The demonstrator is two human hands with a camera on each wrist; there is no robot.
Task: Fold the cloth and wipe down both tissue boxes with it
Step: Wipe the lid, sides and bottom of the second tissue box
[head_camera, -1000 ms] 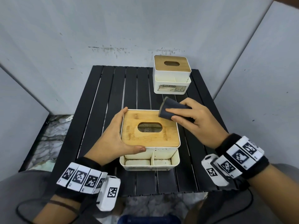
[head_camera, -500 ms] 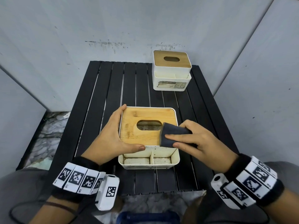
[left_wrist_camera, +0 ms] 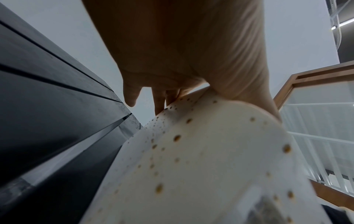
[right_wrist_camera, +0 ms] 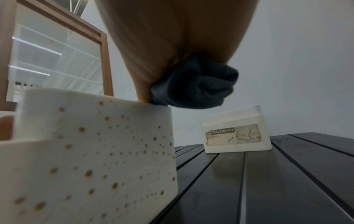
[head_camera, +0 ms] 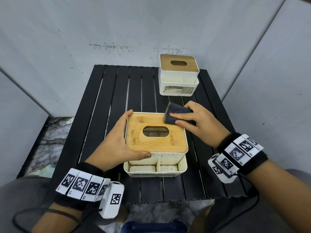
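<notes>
Two tissue boxes stand on one black slatted tabletop [head_camera: 117,98], each white with a wooden lid that has an oval slot. The near tissue box [head_camera: 156,145] sits at the middle of the tabletop, its white walls dotted with brown specks. The far tissue box [head_camera: 179,76] stands well apart at the far right edge, a label on its front.

Two hands are at work. The left hand [head_camera: 116,143] grips the near box's left side, fingers along the far left corner and thumb on the near wall, steadying it. The right hand [head_camera: 196,121] grips one folded dark cloth [head_camera: 175,113], pressed on the far right corner of the lid and partly overhanging its edge.

Likely risks: the wad overhangs the corner, so a stroke could slip off the lid and miss it. A hard push could slide the box if the left hand loosens. The fold could open, since the wrist view shows it bunched loosely. The far box looks untouched so far.
</notes>
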